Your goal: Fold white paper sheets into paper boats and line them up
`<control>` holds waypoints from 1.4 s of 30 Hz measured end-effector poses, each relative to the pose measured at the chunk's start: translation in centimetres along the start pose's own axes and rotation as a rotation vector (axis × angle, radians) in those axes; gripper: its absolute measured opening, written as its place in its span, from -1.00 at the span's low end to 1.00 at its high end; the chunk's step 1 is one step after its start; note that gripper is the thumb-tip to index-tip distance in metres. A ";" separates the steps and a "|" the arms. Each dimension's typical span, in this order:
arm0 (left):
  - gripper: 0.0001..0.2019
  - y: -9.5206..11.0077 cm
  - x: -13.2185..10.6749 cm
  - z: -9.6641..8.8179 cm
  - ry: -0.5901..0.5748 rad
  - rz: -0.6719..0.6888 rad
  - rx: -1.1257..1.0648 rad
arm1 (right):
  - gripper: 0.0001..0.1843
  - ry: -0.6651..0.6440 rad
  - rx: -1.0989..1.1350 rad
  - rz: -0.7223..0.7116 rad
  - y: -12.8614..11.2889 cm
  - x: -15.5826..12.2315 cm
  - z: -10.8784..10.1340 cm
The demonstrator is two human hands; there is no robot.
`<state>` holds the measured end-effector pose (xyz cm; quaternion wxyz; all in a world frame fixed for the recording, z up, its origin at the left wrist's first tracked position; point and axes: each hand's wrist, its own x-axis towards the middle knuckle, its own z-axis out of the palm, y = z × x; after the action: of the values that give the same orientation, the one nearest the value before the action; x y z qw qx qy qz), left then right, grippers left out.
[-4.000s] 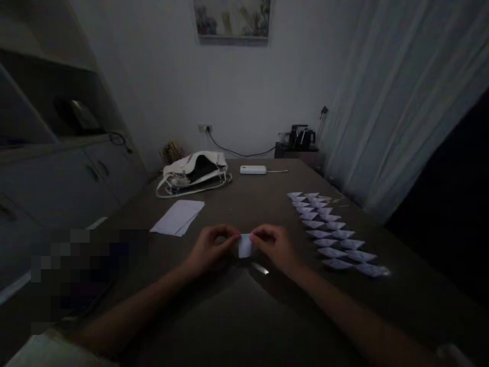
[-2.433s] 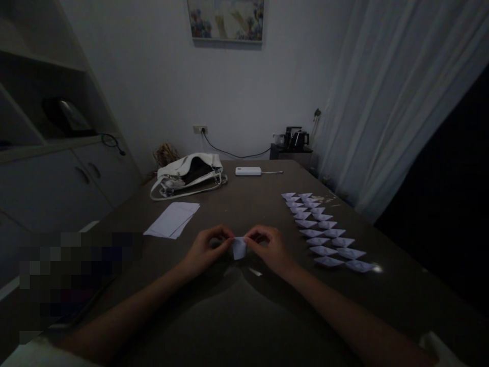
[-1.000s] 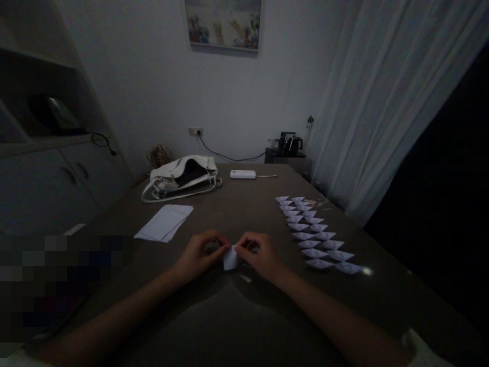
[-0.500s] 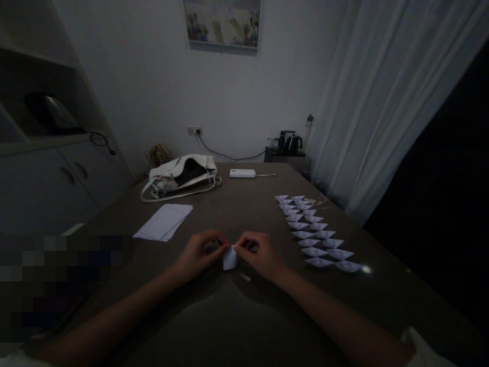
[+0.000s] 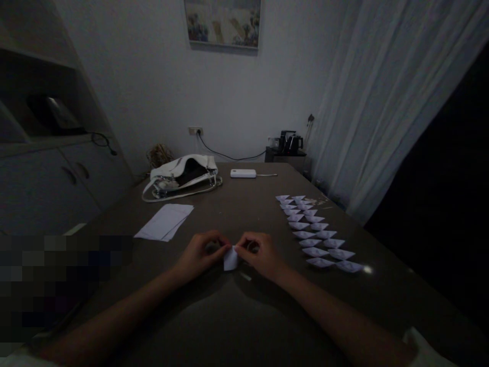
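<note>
At lower centre of the frame, the left hand (image 5: 200, 255) and the right hand (image 5: 260, 255) are pinching a small folded paper (image 5: 230, 259) between fingertips above the table (image 5: 229, 316); it is possibly half-folded, as dim light blurs it. Paper boats (image 5: 317, 234) are lying in rows at centre right.

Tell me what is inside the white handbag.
The handbag lies open on the table; through its mouth only a dark interior shows. Any contents are lost in shadow or covered by its white sides.

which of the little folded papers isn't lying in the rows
The folded paper pinched between the left hand and right hand; all others lie in two rows to its right.
</note>
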<state>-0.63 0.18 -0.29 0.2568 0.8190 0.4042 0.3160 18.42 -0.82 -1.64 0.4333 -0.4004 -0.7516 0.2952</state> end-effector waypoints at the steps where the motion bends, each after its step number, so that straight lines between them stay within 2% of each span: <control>1: -0.79 0.0 0.0 0.0 0.000 0.002 -0.001 | -0.89 0.000 0.004 -0.003 0.1 0.0 0.0; 42: -0.81 0.2 -0.2 0.0 -0.004 -0.002 0.015 | -0.89 -0.013 -0.008 0.014 0.2 0.0 0.1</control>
<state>-0.63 -0.07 -0.18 0.2518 0.8211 0.4070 0.3111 18.43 -0.72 -1.81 0.4249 -0.4054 -0.7527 0.2976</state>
